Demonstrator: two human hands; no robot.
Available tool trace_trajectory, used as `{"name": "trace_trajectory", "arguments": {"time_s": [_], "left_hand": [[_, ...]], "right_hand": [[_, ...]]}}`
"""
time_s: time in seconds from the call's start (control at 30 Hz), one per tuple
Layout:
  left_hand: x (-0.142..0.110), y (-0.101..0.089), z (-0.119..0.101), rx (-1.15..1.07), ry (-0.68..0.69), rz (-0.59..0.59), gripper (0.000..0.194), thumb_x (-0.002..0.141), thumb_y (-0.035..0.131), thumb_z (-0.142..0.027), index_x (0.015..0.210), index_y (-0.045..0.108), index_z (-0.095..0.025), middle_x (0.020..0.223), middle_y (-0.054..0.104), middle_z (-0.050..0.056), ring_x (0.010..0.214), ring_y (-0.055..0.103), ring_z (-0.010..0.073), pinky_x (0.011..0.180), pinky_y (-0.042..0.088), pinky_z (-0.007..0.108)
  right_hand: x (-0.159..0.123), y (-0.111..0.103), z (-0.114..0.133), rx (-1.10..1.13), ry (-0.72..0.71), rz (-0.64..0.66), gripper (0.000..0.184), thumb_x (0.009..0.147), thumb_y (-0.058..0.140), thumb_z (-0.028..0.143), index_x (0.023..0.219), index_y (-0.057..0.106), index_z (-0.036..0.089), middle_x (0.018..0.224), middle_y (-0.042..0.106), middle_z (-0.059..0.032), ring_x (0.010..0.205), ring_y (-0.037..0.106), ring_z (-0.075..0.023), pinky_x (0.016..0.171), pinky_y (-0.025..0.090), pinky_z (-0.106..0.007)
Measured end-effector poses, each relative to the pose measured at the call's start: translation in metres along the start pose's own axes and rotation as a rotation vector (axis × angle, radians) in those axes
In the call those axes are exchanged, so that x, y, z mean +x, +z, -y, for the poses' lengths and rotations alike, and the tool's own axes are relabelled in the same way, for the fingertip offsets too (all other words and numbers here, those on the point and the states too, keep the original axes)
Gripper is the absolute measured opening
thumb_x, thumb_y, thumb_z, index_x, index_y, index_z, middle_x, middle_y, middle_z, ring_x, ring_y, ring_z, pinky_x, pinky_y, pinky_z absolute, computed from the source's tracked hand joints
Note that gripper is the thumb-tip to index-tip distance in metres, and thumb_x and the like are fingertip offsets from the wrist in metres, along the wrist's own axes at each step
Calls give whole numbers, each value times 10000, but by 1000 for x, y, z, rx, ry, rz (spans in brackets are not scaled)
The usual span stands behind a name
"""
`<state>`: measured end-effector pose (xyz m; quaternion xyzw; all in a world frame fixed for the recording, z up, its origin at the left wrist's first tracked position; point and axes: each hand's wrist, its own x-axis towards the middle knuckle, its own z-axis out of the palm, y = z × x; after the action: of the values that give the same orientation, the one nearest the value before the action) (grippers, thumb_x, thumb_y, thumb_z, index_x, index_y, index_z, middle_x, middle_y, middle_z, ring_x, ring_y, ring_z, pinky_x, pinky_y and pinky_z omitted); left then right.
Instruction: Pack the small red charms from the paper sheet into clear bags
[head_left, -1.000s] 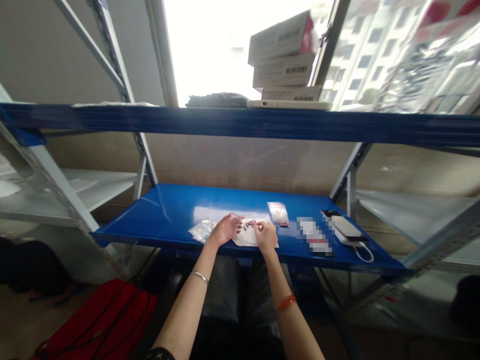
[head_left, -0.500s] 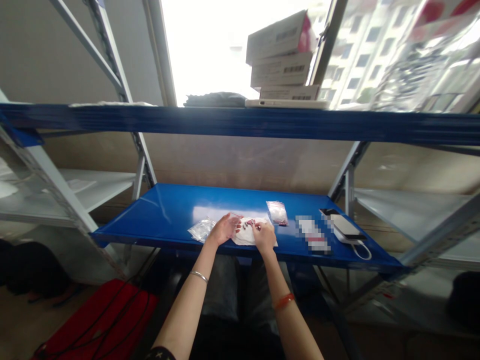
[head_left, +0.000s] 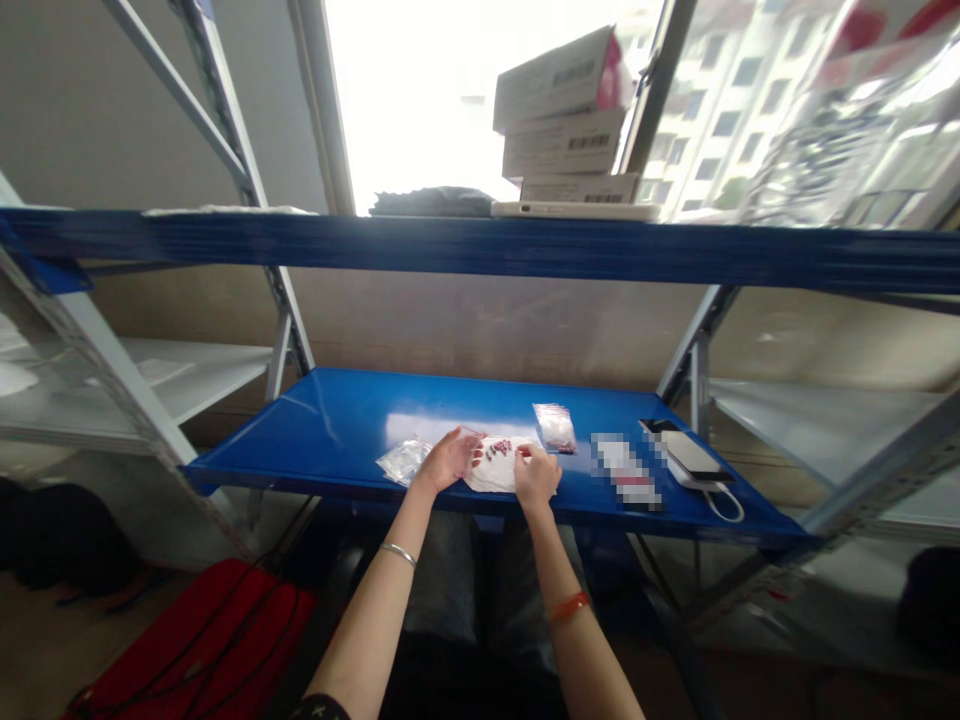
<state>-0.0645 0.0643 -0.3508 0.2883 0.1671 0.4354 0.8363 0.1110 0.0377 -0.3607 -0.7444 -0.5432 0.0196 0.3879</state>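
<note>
My left hand point(head_left: 448, 460) is closed on a small clear zip bag point(head_left: 474, 436) with a reddish edge, held at the left side of a white cloth or paper point(head_left: 489, 480). Several small dark red beads or pieces point(head_left: 501, 448) lie on that white sheet. Over its right side is my right hand point(head_left: 537, 478), fingers curled together in a pinch; whatever may be between the fingertips is too small to make out. Crumpled clear plastic bags point(head_left: 403, 460) lie just left of my left hand.
A stack of clear bags with red edges point(head_left: 555, 428) lies behind my right hand on the blue table point(head_left: 337, 420). Farther right are a blurred-out packet point(head_left: 626, 470) and a phone point(head_left: 694, 455) with a white cable. Boxes point(head_left: 562, 145) stand on the blue shelf above.
My right hand has shifted a little to the right, off the dark red pieces, which now show more fully. My left hand stays in place with the bag.
</note>
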Motion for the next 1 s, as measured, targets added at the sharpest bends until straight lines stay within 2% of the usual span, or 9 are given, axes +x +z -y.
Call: {"name": "trace_trajectory", "arguments": {"time_s": [0.13,0.23,0.3,0.43,0.53,0.67,0.8,0.93,1.0], "left_hand": [[-1,3,0,25,3,-12,458,891,433,-398,1056,631,-20,782,688,109,662,616,134,640,461,231],[-2,4,-1,58,-2,-11,478,886,427,-416,1065,631,-22,804,689,122,658,617,141,617,455,230],[-2,4,-1,73,-6,-23,492,889,413,-425,1062,633,-20,798,689,124,650,617,143,602,450,229],[-2,4,0,64,23,-100,450,891,427,-397,987,664,-27,740,687,110,650,616,140,644,456,233],[-2,5,1,55,35,-127,420,887,444,-383,947,679,-40,735,688,106,652,616,144,652,454,238],[-3,6,-2,58,22,-132,449,892,422,-391,971,675,-29,717,685,111,649,612,148,650,455,244],[-9,8,-3,76,51,-138,463,884,426,-423,993,668,-44,789,689,114,665,612,144,618,455,237],[-25,18,15,73,76,-99,529,838,438,-538,1089,640,-119,755,666,71,613,600,156,507,416,234],[-34,27,28,55,131,-45,559,815,455,-568,1114,627,-128,786,664,77,652,604,166,539,432,244]], "right_hand": [[7,0,4,320,-20,-69,231,770,530,321,815,693,162,826,699,-95,810,573,-245,738,387,-339],[12,-3,18,595,-64,-36,285,742,554,394,798,687,148,782,698,-94,706,582,-209,679,426,-317],[16,-8,31,690,-110,12,291,732,568,418,795,686,160,793,700,-83,693,580,-196,670,438,-315],[18,-17,55,761,-193,124,269,729,587,414,789,690,174,815,704,-70,721,586,-190,683,448,-309],[15,-23,62,748,-213,177,287,744,570,420,808,690,166,824,704,-77,746,598,-193,684,454,-301],[3,-28,56,763,-130,195,366,770,521,447,919,679,151,922,692,-102,803,612,-203,658,468,-289],[-11,-29,38,805,-44,194,394,754,536,476,923,679,149,885,692,-97,819,619,-214,674,478,-298],[-21,-32,30,863,-11,246,374,741,571,478,882,690,152,909,691,-96,862,613,-222,712,478,-309],[-24,-39,32,910,-36,300,360,736,590,474,868,693,155,902,691,-84,858,612,-216,740,472,-311]]}}
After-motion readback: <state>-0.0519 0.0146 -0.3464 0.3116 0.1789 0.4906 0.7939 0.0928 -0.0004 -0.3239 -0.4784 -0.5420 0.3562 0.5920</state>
